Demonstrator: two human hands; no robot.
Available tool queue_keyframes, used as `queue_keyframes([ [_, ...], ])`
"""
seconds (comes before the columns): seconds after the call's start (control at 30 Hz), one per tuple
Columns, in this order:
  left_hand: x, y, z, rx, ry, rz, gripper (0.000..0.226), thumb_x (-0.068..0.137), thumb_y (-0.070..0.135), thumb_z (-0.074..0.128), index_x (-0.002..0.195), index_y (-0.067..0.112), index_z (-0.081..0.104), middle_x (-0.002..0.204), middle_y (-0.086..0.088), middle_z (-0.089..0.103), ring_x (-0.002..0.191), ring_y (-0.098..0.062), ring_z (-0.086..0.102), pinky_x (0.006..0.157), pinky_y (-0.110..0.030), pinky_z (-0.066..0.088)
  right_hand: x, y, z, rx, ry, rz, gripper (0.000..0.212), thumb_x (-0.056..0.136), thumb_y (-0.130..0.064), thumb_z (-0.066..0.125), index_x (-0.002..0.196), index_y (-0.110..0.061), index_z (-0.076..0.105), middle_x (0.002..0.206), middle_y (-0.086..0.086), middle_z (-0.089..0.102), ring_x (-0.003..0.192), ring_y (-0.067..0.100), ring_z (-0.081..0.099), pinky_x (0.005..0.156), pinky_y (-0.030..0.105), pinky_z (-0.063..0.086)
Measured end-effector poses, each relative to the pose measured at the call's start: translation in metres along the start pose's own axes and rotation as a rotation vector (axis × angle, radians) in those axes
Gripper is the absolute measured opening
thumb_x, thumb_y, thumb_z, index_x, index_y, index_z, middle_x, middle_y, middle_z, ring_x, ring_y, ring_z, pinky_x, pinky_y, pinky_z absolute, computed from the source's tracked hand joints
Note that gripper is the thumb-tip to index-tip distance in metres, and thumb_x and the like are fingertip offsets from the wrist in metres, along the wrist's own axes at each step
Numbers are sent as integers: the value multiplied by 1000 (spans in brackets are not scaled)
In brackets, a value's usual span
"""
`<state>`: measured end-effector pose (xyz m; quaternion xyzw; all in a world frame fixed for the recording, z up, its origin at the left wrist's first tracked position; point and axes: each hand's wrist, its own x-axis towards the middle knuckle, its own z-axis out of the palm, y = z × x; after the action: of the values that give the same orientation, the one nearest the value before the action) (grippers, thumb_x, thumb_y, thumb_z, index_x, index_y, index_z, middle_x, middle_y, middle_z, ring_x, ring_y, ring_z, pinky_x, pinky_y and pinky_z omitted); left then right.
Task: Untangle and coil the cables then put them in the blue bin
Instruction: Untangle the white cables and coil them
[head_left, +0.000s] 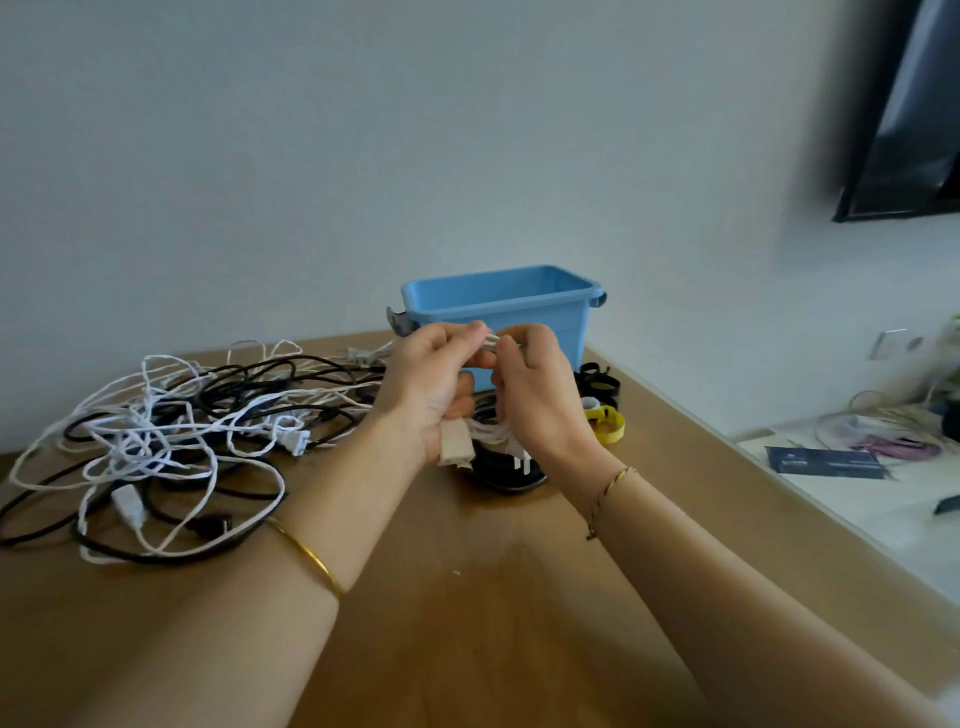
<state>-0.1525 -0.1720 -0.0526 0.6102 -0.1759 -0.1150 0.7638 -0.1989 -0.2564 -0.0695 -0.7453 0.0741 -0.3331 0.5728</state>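
My wooden table (467, 623) fills the lower part of the view and meets a plain pale wall (363, 130) at its far edge. Near the table's right edge lie a yellow strap loop (609, 423), just beside it a small white roll (591, 402), and behind these a group of black strap loops (597, 379). To my right, well apart from the table, a lower white surface (857, 499) carries a dark blue booklet (826, 461) and a heap of pale and pink wires (883, 431), with a dark framed panel (909, 114) mounted high on the wall and a wall socket plate (896, 343) below it.
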Motion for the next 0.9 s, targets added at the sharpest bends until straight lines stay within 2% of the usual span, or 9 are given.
queue_keyframes([
  [0.13,3,-1,10,-3,7,23,13,95,14,57,84,9,59,57,1,62,29,-1,28,31,-12,20,7,3,-20,120,-84,90,20,99,-23,39,99,-8,50,84,4,55,67,14,57,61,31,48],
  [0.23,4,-4,13,-7,-11,22,11,95,13,56,86,9,61,54,4,63,30,-1,28,30,-13,20,27,16,-45,175,-28,194,22,99,-22,38,106,-7,53,88,7,57,75,18,61,71,38,54],
  [0.3,6,-5,12,-26,-19,12,12,95,12,55,85,9,62,54,4,63,31,-1,27,30,-13,21,44,33,-63,9,49,219,22,98,-14,38,105,-5,57,84,4,55,75,19,59,76,41,54],
  [0.37,8,-7,10,-42,-19,1,14,96,12,55,84,9,62,54,3,63,31,-1,26,30,-13,21,59,54,-76,-317,34,204,22,96,-6,41,101,-4,62,80,0,54,69,15,55,66,31,52],
  [0.43,9,-8,10,-36,-16,-3,14,96,12,55,84,10,63,54,4,63,32,-2,26,31,-13,21,68,72,-82,-620,-40,184,20,93,-5,46,91,-11,65,80,0,57,66,12,52,57,23,43],
  [0.5,11,-9,9,-29,-16,-1,14,96,12,55,84,10,63,55,4,63,33,-2,26,31,-14,21,77,87,-81,-803,-78,179,17,89,-7,52,84,-6,68,81,2,61,71,16,56,61,29,48],
  [0.57,12,-9,9,-31,-21,1,14,96,12,55,85,10,63,55,4,63,33,-2,25,31,-14,21,84,94,-78,-919,-74,170,17,87,-15,58,80,-5,69,84,6,64,77,24,60,69,37,55],
  [0.7,14,-8,7,-35,-37,5,13,96,13,55,86,10,63,55,4,62,33,-3,25,31,-14,20,86,95,-72,-1142,-127,111,27,86,-35,63,76,-10,60,84,6,59,83,25,58,64,32,48],
  [0.9,14,-4,3,-55,-62,15,14,96,14,54,87,10,63,57,4,62,33,-2,25,31,-13,21,85,101,-65,-1198,-76,117,12,85,-25,60,83,-14,63,89,3,56,91,24,50,64,32,43],
])
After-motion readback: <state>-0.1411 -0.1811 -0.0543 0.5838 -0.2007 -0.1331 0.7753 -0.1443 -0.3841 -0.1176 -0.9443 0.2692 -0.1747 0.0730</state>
